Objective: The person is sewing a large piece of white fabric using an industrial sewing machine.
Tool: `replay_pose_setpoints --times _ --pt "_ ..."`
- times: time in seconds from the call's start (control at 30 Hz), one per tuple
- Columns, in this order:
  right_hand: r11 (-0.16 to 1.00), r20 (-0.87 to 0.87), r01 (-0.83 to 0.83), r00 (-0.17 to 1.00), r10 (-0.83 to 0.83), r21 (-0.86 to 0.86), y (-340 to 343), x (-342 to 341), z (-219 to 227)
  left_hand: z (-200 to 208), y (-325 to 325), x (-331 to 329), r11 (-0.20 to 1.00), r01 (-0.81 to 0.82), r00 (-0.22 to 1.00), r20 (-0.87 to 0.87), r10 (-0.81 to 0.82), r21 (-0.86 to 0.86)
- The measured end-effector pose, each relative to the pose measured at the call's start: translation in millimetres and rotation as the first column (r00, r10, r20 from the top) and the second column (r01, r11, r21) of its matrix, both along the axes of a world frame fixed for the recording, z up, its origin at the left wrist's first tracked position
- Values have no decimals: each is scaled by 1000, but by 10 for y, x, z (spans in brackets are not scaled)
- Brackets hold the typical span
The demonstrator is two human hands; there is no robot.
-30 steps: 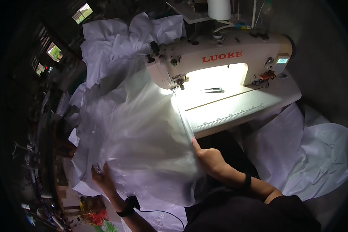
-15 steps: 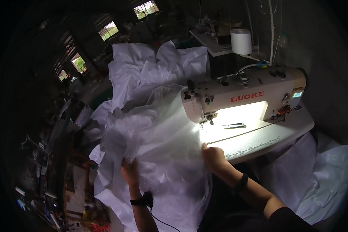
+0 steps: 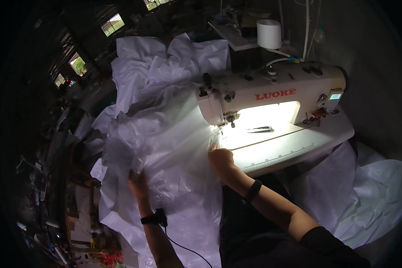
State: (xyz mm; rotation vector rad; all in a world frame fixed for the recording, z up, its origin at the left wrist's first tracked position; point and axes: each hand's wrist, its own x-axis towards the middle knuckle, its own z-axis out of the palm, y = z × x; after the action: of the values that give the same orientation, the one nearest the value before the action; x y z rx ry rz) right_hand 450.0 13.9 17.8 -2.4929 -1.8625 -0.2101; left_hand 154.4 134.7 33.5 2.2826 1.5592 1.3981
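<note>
A large translucent white plastic sheet (image 3: 178,187) spreads over the left side of the sewing machine (image 3: 272,87), its right edge running up to the lit needle area. My left hand (image 3: 138,185) is closed on a bunched fold of it, left of the machine; the fingertips are partly hidden in the folds. At the sheet's right edge, just in front of the needle (image 3: 220,130), my right hand (image 3: 221,161) is closed with the edge pinched in its fingers. Small thread snips or a cutter (image 3: 260,129) lie on the lit machine bed, under the arm.
More white sheeting (image 3: 172,58) is heaped behind the machine's left end, and another pile (image 3: 366,196) hangs at the right. A white thread cone (image 3: 269,34) stands behind the machine. A black cable (image 3: 187,248) trails from my left wrist. Dim clutter fills the far left.
The view has shifted, so the scene sits higher and further left. Relative to the needle, my right hand has moved left along the sheet's edge. My left hand keeps its grip.
</note>
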Motion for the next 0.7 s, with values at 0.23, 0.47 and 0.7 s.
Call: replay_pose_setpoints --times 0.23,0.47,0.7 --pt "971 -182 -223 955 235 86 -255 -238 67 -119 -171 -476 966 -163 986 -66 153 -199" --pt "840 -6 -50 998 64 540 -940 1383 99 -264 -625 -991 957 -228 972 -97 214 -177" --pt "967 83 -7 996 -15 254 -584 1977 -263 -414 -833 -1070 920 -314 949 -100 298 -236"
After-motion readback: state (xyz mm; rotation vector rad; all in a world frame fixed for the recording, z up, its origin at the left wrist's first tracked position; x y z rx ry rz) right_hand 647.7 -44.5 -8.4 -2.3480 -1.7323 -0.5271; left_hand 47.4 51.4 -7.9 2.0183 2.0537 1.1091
